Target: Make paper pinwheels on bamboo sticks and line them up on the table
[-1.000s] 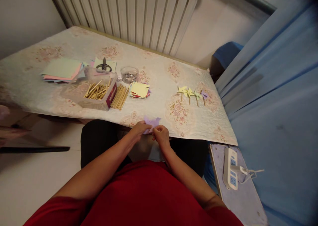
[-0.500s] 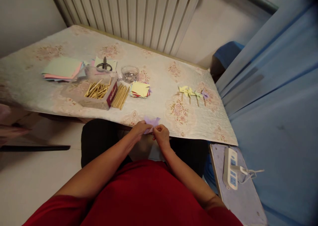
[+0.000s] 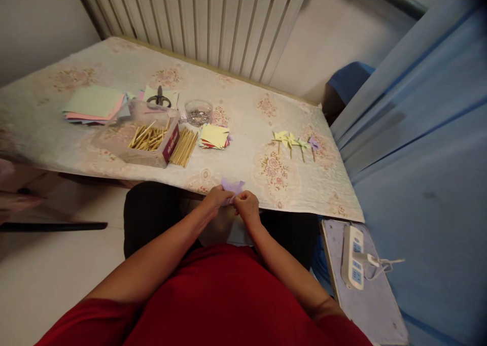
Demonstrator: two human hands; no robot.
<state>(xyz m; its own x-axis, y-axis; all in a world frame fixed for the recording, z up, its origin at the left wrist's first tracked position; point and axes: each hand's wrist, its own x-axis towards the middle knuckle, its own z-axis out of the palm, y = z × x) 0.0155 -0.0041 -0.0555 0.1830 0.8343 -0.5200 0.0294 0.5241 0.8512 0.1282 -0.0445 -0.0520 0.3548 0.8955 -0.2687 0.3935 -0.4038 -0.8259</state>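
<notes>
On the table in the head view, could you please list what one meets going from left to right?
Stack of coloured paper → clear box of wooden sticks → loose bundle of sticks → small paper squares → row of finished paper pinwheels.

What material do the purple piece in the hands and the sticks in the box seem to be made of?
Purple piece: probably thin matte paper, since it shows folds, pinched by the left hand and right hand. Sticks in the box: apparently pale wood or bamboo, dull finish.
</notes>
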